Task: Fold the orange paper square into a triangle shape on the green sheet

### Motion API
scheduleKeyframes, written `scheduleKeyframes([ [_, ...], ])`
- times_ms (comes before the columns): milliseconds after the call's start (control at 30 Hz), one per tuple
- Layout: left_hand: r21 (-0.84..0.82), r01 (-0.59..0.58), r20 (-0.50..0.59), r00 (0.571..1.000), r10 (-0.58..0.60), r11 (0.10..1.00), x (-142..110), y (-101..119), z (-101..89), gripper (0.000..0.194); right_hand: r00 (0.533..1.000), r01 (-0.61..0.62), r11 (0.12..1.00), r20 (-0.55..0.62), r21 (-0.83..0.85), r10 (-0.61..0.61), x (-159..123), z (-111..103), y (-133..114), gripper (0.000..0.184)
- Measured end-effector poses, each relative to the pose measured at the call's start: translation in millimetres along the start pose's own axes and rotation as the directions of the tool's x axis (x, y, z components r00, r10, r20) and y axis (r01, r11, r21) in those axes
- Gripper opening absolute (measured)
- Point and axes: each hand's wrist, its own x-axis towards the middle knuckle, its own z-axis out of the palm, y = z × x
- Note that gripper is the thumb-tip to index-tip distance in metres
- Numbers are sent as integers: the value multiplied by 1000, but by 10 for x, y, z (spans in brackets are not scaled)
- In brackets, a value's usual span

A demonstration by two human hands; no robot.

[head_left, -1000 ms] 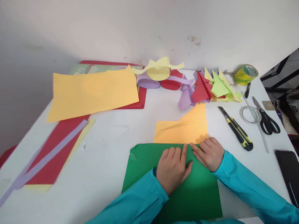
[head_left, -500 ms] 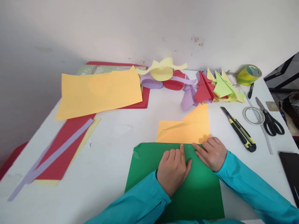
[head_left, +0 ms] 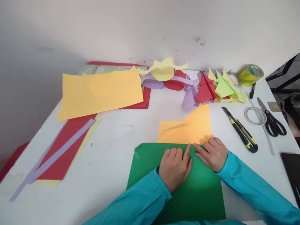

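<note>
A green sheet (head_left: 199,200), its upper left corner creased, lies in front of me. Along its far edge shows an orange paper (head_left: 182,131) with a slanted upper side; which one overlaps the other I cannot tell. My left hand (head_left: 175,168) presses its stretched index fingertip on the seam between the two, with thumb out and the other fingers curled. Just right of it, the index fingertip of my right hand (head_left: 212,154) touches the same seam, its other fingers bent. Both hands hold nothing, and their index fingertips almost meet.
At right lie a utility knife (head_left: 240,129), a tape roll (head_left: 246,116) and scissors (head_left: 272,120). Folded paper planes (head_left: 206,89) and paper loops (head_left: 162,73) stand by the wall, near yellow tape (head_left: 249,75). An orange sheet (head_left: 100,93) and paper strips (head_left: 63,150) lie left.
My left index fingertip has slid right along the seam toward the right one. My right hand stays in place.
</note>
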Motion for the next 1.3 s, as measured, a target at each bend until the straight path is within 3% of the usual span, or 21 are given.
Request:
scheduleKeyframes([
  [1300,172,35,-61,998,-25,984,-29,18,-50,35,999,-17,1000,31,-6,17,-10,1,-3,28],
])
